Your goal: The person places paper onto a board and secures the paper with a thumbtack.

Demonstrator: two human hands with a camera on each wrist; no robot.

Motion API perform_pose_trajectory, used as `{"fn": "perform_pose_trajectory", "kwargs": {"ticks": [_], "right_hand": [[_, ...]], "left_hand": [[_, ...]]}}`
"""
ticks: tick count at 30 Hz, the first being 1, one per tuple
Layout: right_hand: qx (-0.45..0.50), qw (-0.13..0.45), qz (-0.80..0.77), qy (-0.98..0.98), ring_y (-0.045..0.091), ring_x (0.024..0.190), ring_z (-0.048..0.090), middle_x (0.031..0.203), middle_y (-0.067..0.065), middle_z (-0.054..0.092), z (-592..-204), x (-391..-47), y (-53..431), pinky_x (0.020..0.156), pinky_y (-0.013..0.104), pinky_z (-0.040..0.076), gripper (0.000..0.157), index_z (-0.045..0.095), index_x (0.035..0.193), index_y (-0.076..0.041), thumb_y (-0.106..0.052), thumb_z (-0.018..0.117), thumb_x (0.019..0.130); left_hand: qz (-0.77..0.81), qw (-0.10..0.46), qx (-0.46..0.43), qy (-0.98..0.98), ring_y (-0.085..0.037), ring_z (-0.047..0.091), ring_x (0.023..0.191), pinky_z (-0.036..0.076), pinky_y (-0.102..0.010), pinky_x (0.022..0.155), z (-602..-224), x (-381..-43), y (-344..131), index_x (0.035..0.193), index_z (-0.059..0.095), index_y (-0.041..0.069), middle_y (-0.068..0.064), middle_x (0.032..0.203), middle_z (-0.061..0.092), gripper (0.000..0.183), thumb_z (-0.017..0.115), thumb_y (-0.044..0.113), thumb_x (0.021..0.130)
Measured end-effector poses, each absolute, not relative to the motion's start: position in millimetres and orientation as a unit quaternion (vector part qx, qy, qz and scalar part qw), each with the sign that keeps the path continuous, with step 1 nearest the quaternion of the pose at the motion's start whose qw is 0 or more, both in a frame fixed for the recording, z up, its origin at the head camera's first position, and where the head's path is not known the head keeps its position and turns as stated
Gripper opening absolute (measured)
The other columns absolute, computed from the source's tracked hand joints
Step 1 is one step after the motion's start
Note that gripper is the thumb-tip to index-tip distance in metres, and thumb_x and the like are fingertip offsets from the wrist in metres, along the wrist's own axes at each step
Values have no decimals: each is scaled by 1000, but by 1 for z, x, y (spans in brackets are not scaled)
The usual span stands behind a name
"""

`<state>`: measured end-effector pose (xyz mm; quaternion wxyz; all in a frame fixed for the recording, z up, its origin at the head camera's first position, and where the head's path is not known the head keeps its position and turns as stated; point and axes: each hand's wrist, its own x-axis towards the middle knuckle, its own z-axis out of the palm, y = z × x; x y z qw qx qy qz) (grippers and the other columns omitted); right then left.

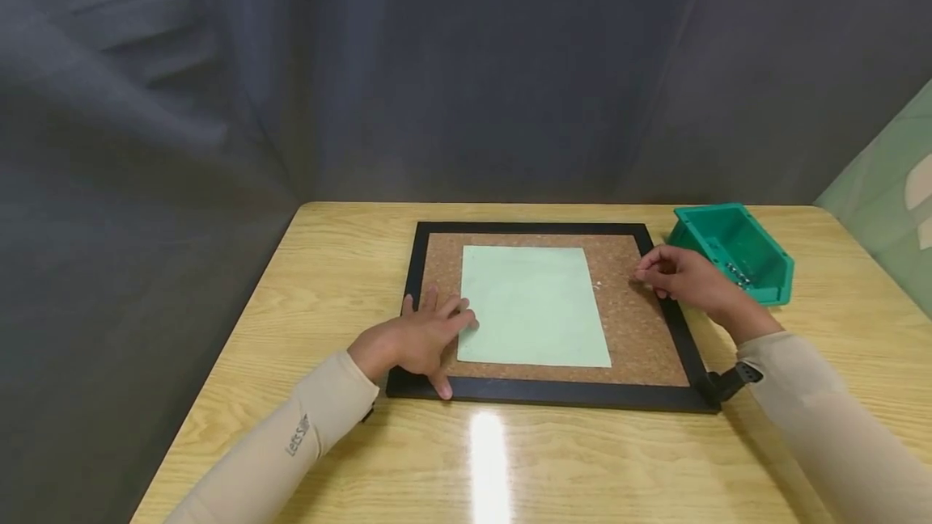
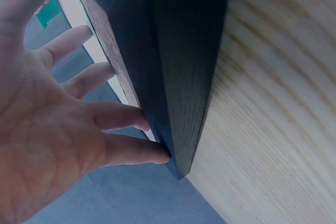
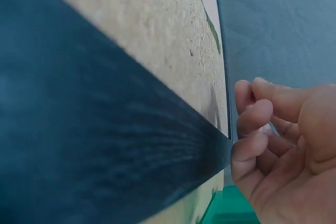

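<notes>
A pale green sheet of paper (image 1: 531, 306) lies on a black-framed corkboard (image 1: 644, 342). My left hand (image 1: 429, 336) rests spread over the board's near left corner, its fingertips at the paper's left edge and its thumb on the frame (image 2: 178, 77). Above the board's right side, my right hand (image 1: 684, 277) has its thumb and index fingertips brought together and the other fingers curled. A small whitish, clear piece (image 3: 267, 129) shows among those fingers, mostly hidden. Another tiny clear piece (image 1: 598, 285) lies on the cork just right of the paper.
A green plastic bin (image 1: 772, 295) stands right of the board, behind the right hand, with several small shiny pieces (image 1: 739, 274) inside. A dark curtain (image 1: 495, 79) hangs along the wooden table's far edge. A black device (image 1: 735, 380) at the right wrist overlaps the board's near right corner.
</notes>
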<state>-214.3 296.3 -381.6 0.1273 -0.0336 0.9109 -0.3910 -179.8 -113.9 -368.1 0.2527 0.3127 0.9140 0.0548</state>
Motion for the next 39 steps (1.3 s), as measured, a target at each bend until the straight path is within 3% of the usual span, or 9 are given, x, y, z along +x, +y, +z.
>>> {"fn": "perform_pose_trajectory", "kwargs": {"ticks": [5,12,16,23,29,39], "right_hand": [[-41,116,-380,917,18,78,54,110,16,64,-382,-213,296,67,28,49,31,53,121,-1,-27,55,103],[-46,102,-344,932,22,83,54,99,13,64,-375,-218,289,70,29,48,34,60,113,-4,-36,58,101],[-53,95,-343,933,23,87,52,99,12,62,-370,-225,275,73,29,47,30,64,113,-5,-32,60,100],[-62,133,-384,911,26,97,54,110,13,61,-364,-252,212,85,35,48,25,63,119,-6,-24,58,102],[-79,189,-431,879,22,102,53,118,9,60,-380,-267,143,86,33,44,24,64,122,-8,-19,55,103],[-94,174,-383,902,22,117,57,124,5,66,-393,-285,81,105,42,43,17,72,111,-18,-20,58,101]], "left_hand": [[59,246,316,914,-47,3,152,11,-75,113,-367,-179,-114,140,40,28,-2,163,17,91,88,46,65],[42,248,312,916,-50,2,152,13,-75,113,-366,-178,-113,142,38,28,-2,164,16,93,87,49,66],[13,251,310,917,-51,2,151,16,-75,113,-365,-181,-109,144,35,29,0,164,14,97,86,52,65],[-19,263,286,921,-50,0,152,16,-73,114,-360,-185,-106,146,29,31,2,165,8,103,86,51,63],[-24,269,275,923,-52,0,151,19,-73,113,-360,-186,-106,144,28,30,1,162,10,102,87,50,63],[-21,260,271,926,-54,5,150,23,-73,111,-361,-182,-105,139,30,30,1,157,17,99,87,49,61]]}}
